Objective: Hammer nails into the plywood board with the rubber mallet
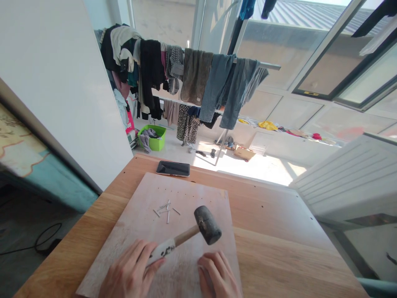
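Note:
My left hand [132, 265] is closed round the white-wrapped end of the handle of a rubber mallet [208, 225]. The mallet's dark, scuffed head points up and to the right, above a pale wooden board [124, 231]. Just below that head, my right hand [218, 273] rests at the board with its fingers curled together; whatever they may pinch is hidden. Several nails [168, 211] lie loose in a small heap near the board's middle. A row of small dark holes or marks runs along its far part.
Under the board is a wooden table [279, 248], with a phone [173, 168] at its far edge. A white panel [68, 82] stands to the left. Beyond are a laundry rack with hanging clothes [198, 76], a green basket [158, 138] and a cardboard box [244, 153].

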`<state>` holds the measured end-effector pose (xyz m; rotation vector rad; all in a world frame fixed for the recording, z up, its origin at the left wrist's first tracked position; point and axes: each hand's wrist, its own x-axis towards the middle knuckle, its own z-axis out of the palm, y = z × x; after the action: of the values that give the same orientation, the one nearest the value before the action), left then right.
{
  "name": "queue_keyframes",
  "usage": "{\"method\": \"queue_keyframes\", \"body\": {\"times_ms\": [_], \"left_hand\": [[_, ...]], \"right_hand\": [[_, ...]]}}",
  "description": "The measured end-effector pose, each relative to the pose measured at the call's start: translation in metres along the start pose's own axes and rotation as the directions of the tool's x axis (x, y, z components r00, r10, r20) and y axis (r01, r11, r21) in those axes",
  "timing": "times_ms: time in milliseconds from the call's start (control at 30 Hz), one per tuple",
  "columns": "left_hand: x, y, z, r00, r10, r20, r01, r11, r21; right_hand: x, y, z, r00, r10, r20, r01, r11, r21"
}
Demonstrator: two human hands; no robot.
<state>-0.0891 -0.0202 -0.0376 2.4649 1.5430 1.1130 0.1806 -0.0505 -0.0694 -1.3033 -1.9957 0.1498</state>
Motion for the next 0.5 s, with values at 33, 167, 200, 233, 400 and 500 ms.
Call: {"method": "queue_keyframes", "body": {"times_ms": [33, 167, 200, 233, 400, 500], "left_hand": [[-0.003, -0.001, -0.004, 0.998, -0.057, -0.006, 0.056, 0.996, -0.066], [-0.008, -0.004, -0.021, 0.881, -0.43, 0.197, 0.472, 0.826, -0.308], [-0.008, -0.006, -0.024, 0.809, -0.522, 0.269, 0.587, 0.74, -0.33], [-0.008, -0.007, -0.027, 0.733, -0.604, 0.314, 0.681, 0.649, -0.341], [-0.013, -0.025, -0.038, 0.459, -0.831, 0.313, 0.874, 0.359, -0.329], [-0.025, -0.034, -0.044, 0.43, -0.85, 0.305, 0.893, 0.351, -0.282]], "right_hand": [[0.006, 0.0, -0.003, 1.0, -0.01, 0.008, 0.01, 1.0, -0.004], [0.03, 0.003, -0.01, 0.994, -0.08, 0.069, 0.088, 0.989, -0.119], [0.035, 0.005, -0.01, 0.991, -0.09, 0.102, 0.106, 0.981, -0.163], [0.038, 0.008, -0.01, 0.986, -0.096, 0.138, 0.123, 0.971, -0.204], [0.037, 0.018, -0.007, 0.964, -0.123, 0.234, 0.194, 0.93, -0.312], [0.033, 0.022, -0.01, 0.959, -0.14, 0.246, 0.22, 0.915, -0.337]]}}
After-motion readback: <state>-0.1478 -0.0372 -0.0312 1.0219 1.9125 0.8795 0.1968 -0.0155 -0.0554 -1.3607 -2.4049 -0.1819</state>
